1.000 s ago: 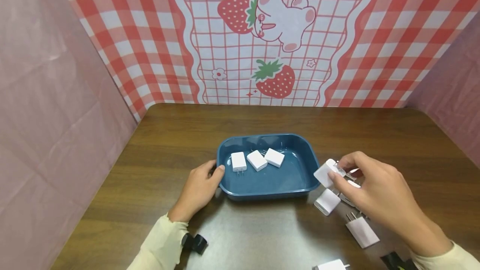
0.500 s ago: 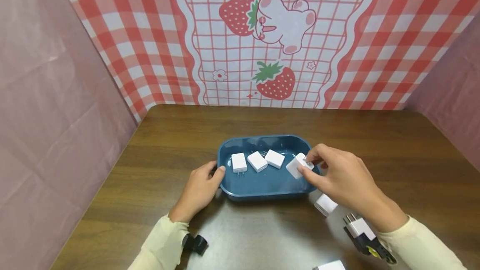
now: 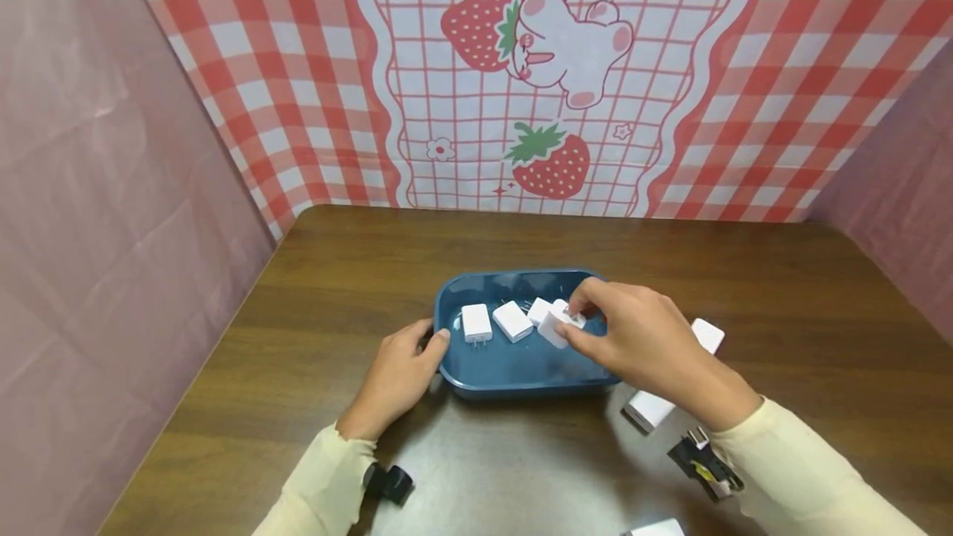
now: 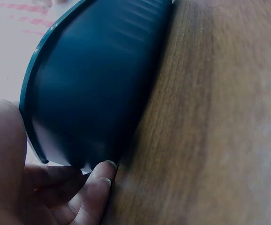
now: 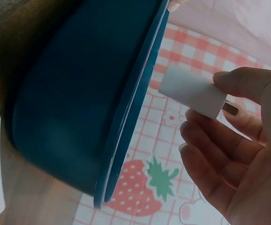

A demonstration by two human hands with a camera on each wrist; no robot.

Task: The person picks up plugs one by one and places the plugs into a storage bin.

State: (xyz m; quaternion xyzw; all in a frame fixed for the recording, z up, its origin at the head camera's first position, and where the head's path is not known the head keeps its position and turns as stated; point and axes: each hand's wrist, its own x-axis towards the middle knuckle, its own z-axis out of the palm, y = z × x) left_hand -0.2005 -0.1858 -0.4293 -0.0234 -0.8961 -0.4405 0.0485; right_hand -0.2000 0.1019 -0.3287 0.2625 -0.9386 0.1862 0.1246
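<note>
In the head view my right hand (image 3: 644, 337) is over the right part of a blue plastic tub (image 3: 521, 387), pinching a white charger plug (image 3: 557, 329) between thumb and fingers. The right wrist view shows that charger plug (image 5: 191, 91) above the rim, a metal prong sticking out toward the palm. My left hand (image 3: 402, 366) holds the tub's left end, thumb at the rim and fingers against the outer wall. Inside the tub lie a left charger plug (image 3: 476, 323), a middle charger plug (image 3: 513, 321), and a third charger plug (image 3: 539, 310) partly hidden by the held one.
Right of the tub, on the wooden table (image 3: 357, 271), lie a white charger plug (image 3: 648, 410) and another white charger plug (image 3: 707, 335), partly behind my right hand. One more white plug (image 3: 658, 528) is cut off at the bottom edge. A checked cloth (image 3: 313, 106) hangs behind.
My right hand has carried the white charger plug leftward from beside the tub, over its right rim, to above the inside. My left hand has stayed on the tub's left end.
</note>
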